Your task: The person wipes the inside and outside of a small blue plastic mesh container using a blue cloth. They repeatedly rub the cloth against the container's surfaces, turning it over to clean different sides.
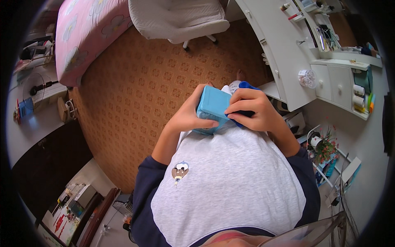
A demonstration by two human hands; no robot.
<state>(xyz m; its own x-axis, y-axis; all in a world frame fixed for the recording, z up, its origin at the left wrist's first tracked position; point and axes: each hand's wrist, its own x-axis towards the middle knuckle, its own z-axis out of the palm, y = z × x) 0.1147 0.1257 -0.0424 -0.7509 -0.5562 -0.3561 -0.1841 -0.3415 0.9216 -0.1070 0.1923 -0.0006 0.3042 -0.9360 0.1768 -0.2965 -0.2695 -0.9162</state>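
A light blue plastic basket [215, 101] with mesh sides and a smooth flat face turned up is held in front of my belly. My left hand [187, 115] grips it from the left, thumb along the near side and fingers behind the far side. On the right, my right hand [256, 108] pinches a dark blue cloth [248, 85] against the basket's right edge. Part of the cloth shows beyond the knuckles and part below the fingertips; the rest is hidden by the hand.
A white-covered swivel chair [177, 18] stands ahead, beside a bed with a pink flowered cover [88, 35]. To the right is a white dressing table [284, 53] bearing a clear round jar [307, 78]. Artificial flowers [327, 146] stand at lower right; patterned brown floor [135, 90] lies below.
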